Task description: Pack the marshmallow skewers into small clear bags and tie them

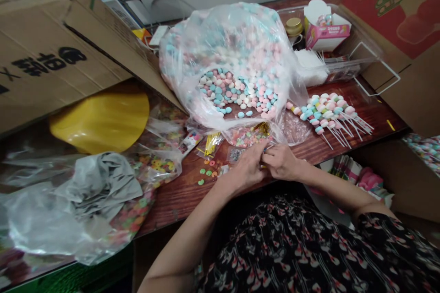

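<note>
My left hand point(248, 165) and my right hand point(282, 162) meet at the table's front edge, fingers pinched together. What they hold is too small and covered to name; a bit of yellow shows between them. Just beyond lies a small bag of colourful candies point(242, 136) with gold ties point(263, 127) on it. Left of my hands are ring candies point(208, 173), a packet of gold twist ties point(211, 143) and a small packet of grey bits point(236, 154). A large open plastic bag of pink, white and blue candies point(237, 89) stands behind. Candy skewers on white sticks point(326, 112) lie to the right.
Cardboard boxes stand at the left point(41, 50) and right point(402, 23). A clear tray point(364, 48) holds a pink carton point(326, 36) and white sticks. A yellow sheet point(103, 121), plastic bags of ring candies point(161, 162) and grey cloth point(103, 183) cover the left side.
</note>
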A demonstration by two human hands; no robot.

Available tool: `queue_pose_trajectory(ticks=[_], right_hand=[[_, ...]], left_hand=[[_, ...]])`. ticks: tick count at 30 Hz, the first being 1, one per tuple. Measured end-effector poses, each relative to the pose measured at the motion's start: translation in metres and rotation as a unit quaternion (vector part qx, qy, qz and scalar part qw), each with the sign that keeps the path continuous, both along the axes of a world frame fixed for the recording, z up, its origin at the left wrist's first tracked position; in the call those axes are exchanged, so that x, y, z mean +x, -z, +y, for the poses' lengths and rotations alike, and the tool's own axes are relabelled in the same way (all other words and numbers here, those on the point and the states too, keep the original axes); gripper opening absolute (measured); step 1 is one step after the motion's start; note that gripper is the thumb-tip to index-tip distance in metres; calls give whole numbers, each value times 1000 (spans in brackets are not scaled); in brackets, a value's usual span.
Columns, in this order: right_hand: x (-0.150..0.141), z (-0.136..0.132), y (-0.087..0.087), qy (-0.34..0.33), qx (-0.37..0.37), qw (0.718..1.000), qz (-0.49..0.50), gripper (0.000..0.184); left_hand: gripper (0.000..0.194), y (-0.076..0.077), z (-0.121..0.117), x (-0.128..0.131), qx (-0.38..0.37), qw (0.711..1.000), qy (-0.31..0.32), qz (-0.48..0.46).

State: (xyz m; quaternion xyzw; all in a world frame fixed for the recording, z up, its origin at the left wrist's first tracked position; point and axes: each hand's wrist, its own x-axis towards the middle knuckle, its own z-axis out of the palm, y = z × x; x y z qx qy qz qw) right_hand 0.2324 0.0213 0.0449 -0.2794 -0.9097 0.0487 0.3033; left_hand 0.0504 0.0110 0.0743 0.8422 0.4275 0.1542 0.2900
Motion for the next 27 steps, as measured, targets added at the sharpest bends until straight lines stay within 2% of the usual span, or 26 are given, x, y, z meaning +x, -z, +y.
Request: queue_pose_trajectory(ticks=[2, 3, 5, 7, 9, 14, 19, 23, 27], right_hand=[[6, 0, 2, 10, -15, 1000, 17, 17], [9, 0, 3, 18, -24, 999, 32, 17], [15, -1, 3, 24, -30, 998, 59, 17], [17, -3, 2, 15, -21, 997, 69, 16], [15, -5, 0, 2, -12, 998, 61, 16], [13, -6, -5, -5, -8, 999, 38, 18], [24, 2, -9, -56, 2, 998, -15, 18], [29, 7, -13, -82, 12, 996, -44, 16], [28, 6, -19, -82, 36, 995, -47, 16]], left_hand=[[87, -9, -3, -15, 40, 998, -11, 49], [84, -12, -5, -23, 45, 995, -21, 88], [57, -14, -6, -35, 23, 987, -35, 154], [27, -11, -6, -39, -13, 982, -40, 182], [14, -4, -6, -36, -38, 982, -48, 181], [14, 8, -8, -21, -48, 982, -44, 180], [12, 5, -12, -18, -78, 978, -2, 193], [12, 0, -11, -15, -164, 979, 29, 120], [23, 4, -9, -13, -238, 971, 13, 25]])
